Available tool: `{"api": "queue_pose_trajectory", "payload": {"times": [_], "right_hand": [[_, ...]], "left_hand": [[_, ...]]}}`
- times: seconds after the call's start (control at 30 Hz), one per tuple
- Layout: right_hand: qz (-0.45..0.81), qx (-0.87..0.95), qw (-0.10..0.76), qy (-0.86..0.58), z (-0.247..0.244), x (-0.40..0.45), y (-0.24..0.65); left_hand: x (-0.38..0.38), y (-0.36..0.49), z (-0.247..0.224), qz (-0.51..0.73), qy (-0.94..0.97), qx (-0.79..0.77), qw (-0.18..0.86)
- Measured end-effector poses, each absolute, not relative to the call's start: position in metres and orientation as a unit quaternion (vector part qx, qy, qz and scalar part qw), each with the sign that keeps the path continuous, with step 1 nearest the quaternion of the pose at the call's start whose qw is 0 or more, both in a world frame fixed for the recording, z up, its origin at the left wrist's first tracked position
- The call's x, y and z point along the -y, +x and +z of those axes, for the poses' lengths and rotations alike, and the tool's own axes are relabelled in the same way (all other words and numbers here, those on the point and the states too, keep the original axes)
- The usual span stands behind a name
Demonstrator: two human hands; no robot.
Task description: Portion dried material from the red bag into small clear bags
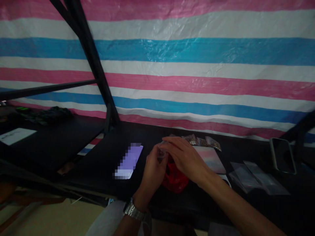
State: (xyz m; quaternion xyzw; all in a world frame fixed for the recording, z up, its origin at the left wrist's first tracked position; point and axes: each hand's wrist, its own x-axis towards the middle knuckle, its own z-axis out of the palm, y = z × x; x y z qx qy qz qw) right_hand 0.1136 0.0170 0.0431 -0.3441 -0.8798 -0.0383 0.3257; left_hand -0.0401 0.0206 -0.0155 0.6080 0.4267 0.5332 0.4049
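Left hand [153, 172] w/ wristwatch [134, 211] and right hand [183, 155] both pinch small clear bag [162, 151] over red bag [174, 178] (dim). Grip near rim, keep upright.

The tarp [197, 52] behind looks like woven plastic, glossy and crinkled. The surface [103, 157] is dark and matt. The empty bags [258, 178] are clear, shiny plastic film, as is the small packet [162, 151] pinched between the left hand [154, 172] and right hand [184, 157]. The red bag [174, 180] is thin glossy plastic. The watch [134, 211] band looks like polished metal.
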Motion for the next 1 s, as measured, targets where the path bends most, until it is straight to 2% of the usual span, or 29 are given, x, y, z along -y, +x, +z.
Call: {"api": "queue_pose_trajectory", "payload": {"times": [0.13, 0.23, 0.4, 0.47, 0.63, 0.83, 1.0], "right_hand": [[-0.042, 0.868, 0.345, -0.355, 0.044, -0.021, 0.117], [-0.006, 0.832, 0.356, -0.426, 0.042, -0.026, 0.123], [0.067, 0.844, 0.146, -0.512, 0.024, -0.032, 0.124], [0.082, 0.850, 0.121, -0.506, 0.016, -0.033, 0.117], [0.131, 0.861, 0.123, -0.476, 0.008, -0.037, 0.107], [0.177, 0.853, 0.145, -0.468, 0.014, -0.033, 0.125], [0.267, 0.832, 0.183, -0.451, 0.004, -0.030, 0.114]], "left_hand": [[-0.020, -0.040, -0.010, 0.544, 0.576, -0.436, 0.427], [-0.022, -0.045, -0.007, 0.569, 0.526, -0.474, 0.419], [-0.027, -0.057, -0.010, 0.586, 0.436, -0.539, 0.419], [-0.026, -0.056, -0.012, 0.580, 0.412, -0.542, 0.448], [-0.024, -0.051, -0.012, 0.572, 0.359, -0.516, 0.528], [-0.024, -0.058, -0.010, 0.596, 0.286, -0.517, 0.544], [-0.019, -0.058, -0.007, 0.579, 0.289, -0.485, 0.588]]}}
